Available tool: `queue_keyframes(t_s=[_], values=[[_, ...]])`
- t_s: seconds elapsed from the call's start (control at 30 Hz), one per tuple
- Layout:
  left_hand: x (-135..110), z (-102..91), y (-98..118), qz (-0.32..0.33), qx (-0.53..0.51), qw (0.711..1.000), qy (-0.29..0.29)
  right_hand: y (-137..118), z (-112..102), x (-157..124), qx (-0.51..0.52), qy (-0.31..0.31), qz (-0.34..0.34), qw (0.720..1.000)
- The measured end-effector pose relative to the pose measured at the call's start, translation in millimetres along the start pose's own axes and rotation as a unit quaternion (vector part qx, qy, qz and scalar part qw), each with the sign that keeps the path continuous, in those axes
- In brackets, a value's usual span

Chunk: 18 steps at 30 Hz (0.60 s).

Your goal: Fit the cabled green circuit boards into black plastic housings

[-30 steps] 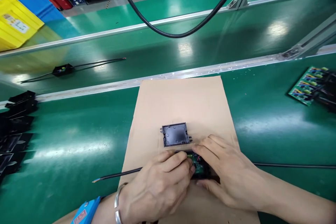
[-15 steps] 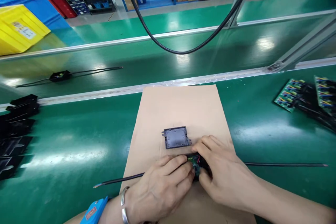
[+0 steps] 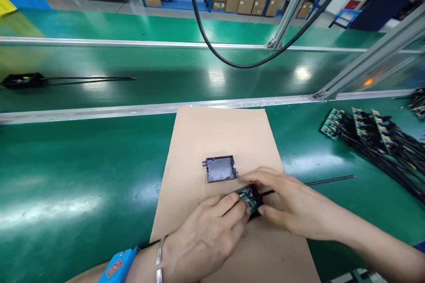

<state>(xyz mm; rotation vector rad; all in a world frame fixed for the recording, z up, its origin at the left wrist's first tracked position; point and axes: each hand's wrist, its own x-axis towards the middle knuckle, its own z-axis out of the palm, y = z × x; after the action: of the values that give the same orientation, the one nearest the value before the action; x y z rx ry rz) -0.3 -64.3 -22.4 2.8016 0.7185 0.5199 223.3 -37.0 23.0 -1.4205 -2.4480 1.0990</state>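
On a sheet of brown cardboard (image 3: 219,130) lies a small black case (image 3: 255,199) with a green circuit board (image 3: 249,199) inside. My left hand (image 3: 212,230) has its fingers closed on the left part of this case, covering that end. Around the right end, my right hand (image 3: 288,199) is spread, thumb apart from fingers and close to the case edge. A black cable (image 3: 268,193) leaves the case and passes between thumb and fingers, showing again beyond the hand. Just above lies a second shallow black case half (image 3: 221,169), its grey inside facing up.
To the right lie several circuit boards (image 3: 333,124) with bundled black cables (image 3: 375,154). Behind a metal rail (image 3: 133,110), a black case with cable (image 3: 25,80) sits on the green surface. A thick black cable (image 3: 244,65) hangs across the upper view.
My right hand has loosened and shifted right, uncovering the case's right end and its cable. The case has tilted, its right-hand cable now slanting upward. The view has swung right.
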Motion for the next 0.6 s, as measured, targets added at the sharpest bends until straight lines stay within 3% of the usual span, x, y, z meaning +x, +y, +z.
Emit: queue_keyframes(t_s=[0.13, 0.33, 0.6], values=[[0.9, 2.9, 2.4, -0.013, -0.001, 1.0, -0.015, 7.5, -0.5, -19.0, -0.062, 0.062, 0.025, 0.996], [12.9, -3.3, 10.6, -0.075, 0.001, 0.994, -0.083, 9.2, 18.2, -17.9, -0.037, 0.096, -0.031, 0.994], [16.8, -7.8, 9.6, -0.057, 0.03, 0.992, -0.105, 15.9, 11.7, -16.7, -0.01, 0.081, -0.059, 0.995]])
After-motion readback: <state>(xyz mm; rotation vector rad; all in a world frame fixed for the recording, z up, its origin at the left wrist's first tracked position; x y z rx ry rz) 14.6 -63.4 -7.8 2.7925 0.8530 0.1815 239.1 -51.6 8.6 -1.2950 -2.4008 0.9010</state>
